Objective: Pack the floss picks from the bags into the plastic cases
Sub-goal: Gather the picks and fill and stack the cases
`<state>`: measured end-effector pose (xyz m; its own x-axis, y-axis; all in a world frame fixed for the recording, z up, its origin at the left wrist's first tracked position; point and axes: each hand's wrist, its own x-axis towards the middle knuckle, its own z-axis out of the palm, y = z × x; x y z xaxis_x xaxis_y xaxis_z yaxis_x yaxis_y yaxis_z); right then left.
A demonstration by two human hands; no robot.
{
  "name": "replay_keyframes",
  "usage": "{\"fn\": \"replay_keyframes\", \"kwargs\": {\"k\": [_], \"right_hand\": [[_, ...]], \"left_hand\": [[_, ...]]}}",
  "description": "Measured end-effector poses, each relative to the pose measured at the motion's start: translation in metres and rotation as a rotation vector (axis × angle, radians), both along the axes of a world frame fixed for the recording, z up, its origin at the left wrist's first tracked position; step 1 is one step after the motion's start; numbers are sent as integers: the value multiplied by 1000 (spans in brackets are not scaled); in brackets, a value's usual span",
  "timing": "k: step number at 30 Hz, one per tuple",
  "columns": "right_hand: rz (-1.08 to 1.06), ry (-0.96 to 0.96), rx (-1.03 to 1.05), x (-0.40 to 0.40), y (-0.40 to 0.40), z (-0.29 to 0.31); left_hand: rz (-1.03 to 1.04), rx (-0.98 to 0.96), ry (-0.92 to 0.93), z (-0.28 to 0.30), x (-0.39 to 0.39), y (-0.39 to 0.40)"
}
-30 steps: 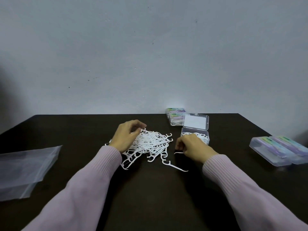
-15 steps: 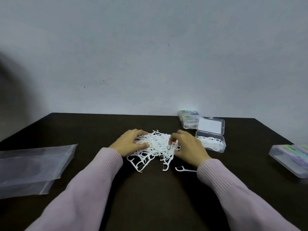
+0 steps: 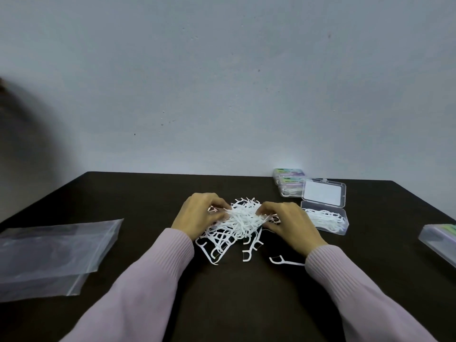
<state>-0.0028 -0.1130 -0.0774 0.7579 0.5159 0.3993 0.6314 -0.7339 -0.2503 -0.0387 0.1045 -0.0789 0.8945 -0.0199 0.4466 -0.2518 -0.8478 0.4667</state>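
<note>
A loose heap of white floss picks lies in the middle of the dark table. My left hand grips the heap's left side with curled fingers. My right hand grips its right side the same way. An open clear plastic case stands just right of my right hand, its lid tipped back and several picks inside. One stray pick lies near my right cuff.
Two empty clear bags lie stacked at the left. Two closed filled cases sit behind the open one by the wall. Another closed case is cut off at the right edge.
My right hand has moved left from beside the open case onto the heap. Both hands now squeeze the picks together from either side.
</note>
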Motion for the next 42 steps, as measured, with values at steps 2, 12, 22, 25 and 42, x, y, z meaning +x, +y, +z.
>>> {"fn": "replay_keyframes", "kwargs": {"k": [2,12,22,25,42], "right_hand": [[15,-6,39,2,-2,0],[98,-47,125,8,-9,3],[58,194,334,17,-22,12],[60,234,353,18,-25,12],[39,103,136,8,-7,1]], "left_hand": [[4,-12,-31,1,-1,-1],[106,-26,-198,8,-4,-11],[40,-570,-221,23,-4,-32],[25,-678,-199,26,-1,-39],[-33,-982,-81,21,8,-47]]}}
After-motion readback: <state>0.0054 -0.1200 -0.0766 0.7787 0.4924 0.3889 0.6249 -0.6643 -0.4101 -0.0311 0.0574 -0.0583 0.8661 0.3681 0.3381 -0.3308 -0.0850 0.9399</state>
